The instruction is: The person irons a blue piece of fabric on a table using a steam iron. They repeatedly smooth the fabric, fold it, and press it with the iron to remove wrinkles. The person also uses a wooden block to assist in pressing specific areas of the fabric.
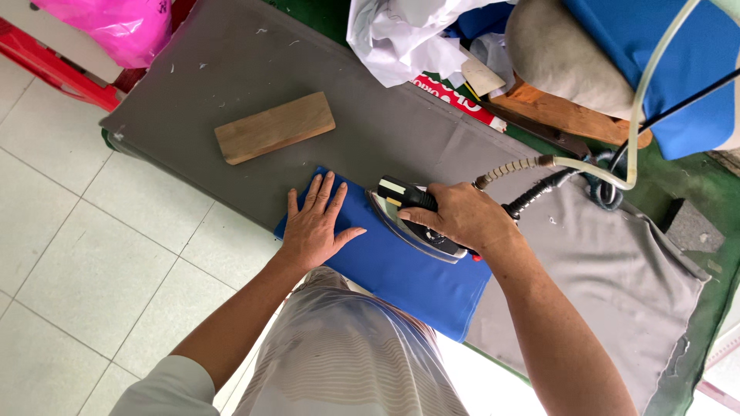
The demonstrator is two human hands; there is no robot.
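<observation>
A blue piece of fabric [408, 273] lies at the near edge of a grey padded ironing table [385, 123]. My left hand [316, 223] rests flat on the fabric's left end, fingers spread. My right hand [459, 216] grips the black handle of a steam iron [408, 223], whose metal soleplate presses on the blue fabric just right of my left hand. A coiled cord and a pale hose [609, 173] run from the iron's back toward the right.
A wooden block [274, 127] lies on the table to the far left. A pink plastic bag [116, 27] sits at the top left, white bags [401, 35] and blue cloth over a padded form [663, 54] at the back. White tiled floor [85, 254] lies left.
</observation>
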